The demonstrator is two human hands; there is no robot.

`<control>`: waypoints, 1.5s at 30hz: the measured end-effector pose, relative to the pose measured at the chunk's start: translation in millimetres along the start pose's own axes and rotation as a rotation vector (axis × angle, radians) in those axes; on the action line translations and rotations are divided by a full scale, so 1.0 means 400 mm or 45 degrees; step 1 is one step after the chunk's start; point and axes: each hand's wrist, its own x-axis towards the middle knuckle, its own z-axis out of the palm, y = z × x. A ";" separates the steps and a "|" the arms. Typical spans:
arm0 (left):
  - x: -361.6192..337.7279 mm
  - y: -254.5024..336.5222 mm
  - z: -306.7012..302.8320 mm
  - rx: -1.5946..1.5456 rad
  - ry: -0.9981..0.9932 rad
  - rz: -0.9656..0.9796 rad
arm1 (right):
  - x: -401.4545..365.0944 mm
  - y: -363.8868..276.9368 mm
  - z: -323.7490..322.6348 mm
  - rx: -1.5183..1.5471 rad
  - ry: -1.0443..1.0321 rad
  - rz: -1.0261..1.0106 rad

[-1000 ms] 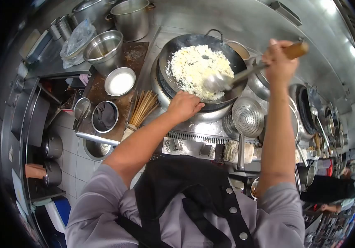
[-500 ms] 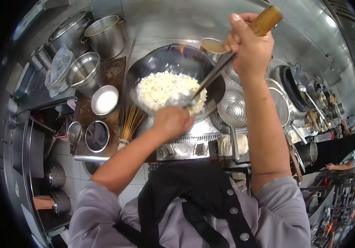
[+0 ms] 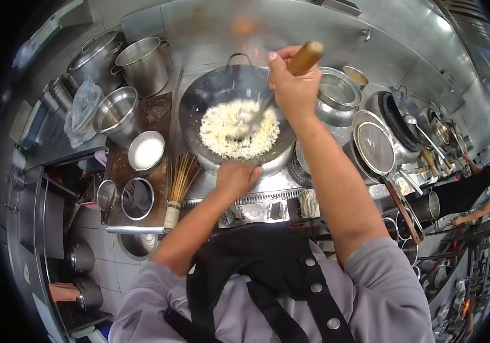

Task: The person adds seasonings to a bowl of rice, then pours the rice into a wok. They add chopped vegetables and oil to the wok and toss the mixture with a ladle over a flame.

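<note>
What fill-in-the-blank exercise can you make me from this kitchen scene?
1. The right hand grips the ladle by its wooden ____.
2. The hand at the near side of the wok is the person's ____ one.
3. In this view, the round sieve lies to the wok's ____.
4. The person's apron is ____.
Missing words: handle; left; right; black.
</note>
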 end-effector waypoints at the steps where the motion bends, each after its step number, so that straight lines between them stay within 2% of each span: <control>1: -0.018 0.015 0.024 0.029 -0.024 -0.066 | 0.017 0.027 -0.006 -0.110 0.025 -0.005; 2: -0.072 0.039 0.004 0.016 -0.246 -0.095 | 0.071 0.005 -0.027 -0.127 0.036 -0.023; 4: -0.175 0.086 -0.065 -0.074 -0.414 0.037 | 0.182 -0.103 -0.066 0.237 -0.054 0.377; 5: -0.155 0.089 -0.103 -0.067 -0.404 0.034 | 0.213 -0.165 -0.074 0.243 -0.060 0.369; 7: -0.109 0.075 -0.163 0.007 -0.241 0.170 | 0.207 -0.266 -0.071 0.293 -0.078 0.109; 9: 0.003 0.046 -0.160 0.001 -0.124 0.118 | 0.114 -0.258 -0.039 0.226 -0.093 0.212; 10: 0.030 0.015 -0.090 0.031 -0.056 0.127 | 0.074 -0.239 -0.015 0.150 -0.099 0.281; 11: 0.017 0.000 -0.045 0.037 -0.049 0.135 | 0.017 -0.135 0.020 0.053 -0.069 0.197; 12: -0.004 -0.003 -0.004 0.074 -0.095 -0.003 | -0.004 -0.060 0.030 0.076 -0.067 0.051; 13: -0.024 0.012 0.018 0.105 -0.135 -0.138 | 0.002 -0.017 0.029 0.087 -0.059 0.098; 14: -0.089 0.026 0.009 0.003 -0.008 0.033 | 0.047 -0.044 0.020 0.076 -0.037 0.139; 16: -0.187 0.081 -0.056 -0.080 -0.346 0.033 | 0.125 -0.139 -0.013 0.050 -0.003 0.188; 18: -0.134 0.111 -0.151 0.014 -0.409 0.022 | 0.194 -0.230 -0.025 0.367 -0.006 0.193; 19: -0.110 0.107 -0.177 0.105 -0.491 0.002 | 0.185 -0.260 -0.013 0.378 -0.017 0.211; 20: -0.074 0.071 -0.165 0.023 -0.170 0.117 | 0.148 -0.292 -0.007 0.326 -0.062 0.189; 21: -0.014 0.053 -0.159 0.038 -0.203 0.007 | 0.111 -0.312 -0.004 0.274 -0.100 0.158; 22: 0.016 0.020 -0.107 0.013 -0.062 0.067 | 0.050 -0.262 0.025 0.235 -0.063 0.190; 23: 0.023 0.009 -0.058 0.014 0.057 0.006 | -0.002 -0.173 0.042 0.195 -0.119 0.283; 25: -0.018 0.023 -0.012 0.087 -0.082 -0.155 | -0.012 -0.022 0.036 0.176 -0.003 0.162; 27: -0.142 0.057 -0.019 -0.088 -0.130 -0.066 | 0.089 -0.070 0.001 0.227 -0.017 0.216; 28: -0.195 0.070 -0.043 -0.109 -0.273 -0.012 | 0.131 -0.115 -0.018 0.289 -0.040 0.293; 29: -0.213 0.079 -0.080 -0.125 -0.406 0.034 | 0.167 -0.176 -0.031 0.363 -0.048 0.264; 30: -0.191 0.093 -0.120 -0.057 -0.263 0.164 | 0.187 -0.234 -0.036 0.440 -0.061 0.241; 31: -0.146 0.084 -0.138 0.025 -0.202 0.185 | 0.181 -0.273 -0.032 0.446 -0.067 0.255; 32: -0.087 0.068 -0.150 0.101 -0.148 0.200 | 0.156 -0.305 -0.029 0.370 -0.074 0.209; 33: -0.031 0.049 -0.138 0.082 -0.156 0.100 | 0.126 -0.323 -0.026 0.295 -0.078 0.156; 34: 0.020 0.025 -0.107 0.095 -0.162 -0.014 | 0.074 -0.288 -0.007 0.148 -0.072 0.168; 35: 0.030 -0.009 -0.040 0.043 0.088 0.102 | 0.019 -0.203 0.013 0.109 -0.099 0.251; 37: -0.002 0.012 -0.001 0.080 -0.034 -0.110 | -0.011 -0.052 0.018 0.177 -0.048 0.114; 39: -0.124 0.050 -0.006 0.046 -0.080 0.016 | 0.078 -0.072 0.000 0.194 -0.023 0.174; 41: -0.203 0.081 -0.062 -0.038 -0.431 0.041 | 0.148 -0.149 -0.031 0.213 0.002 0.243; 43: -0.133 0.089 -0.137 0.021 -0.329 0.087 | 0.183 -0.261 -0.039 0.427 -0.063 0.226; 45: -0.038 0.050 -0.141 0.092 -0.179 0.127 | 0.105 -0.300 -0.019 0.316 -0.091 0.235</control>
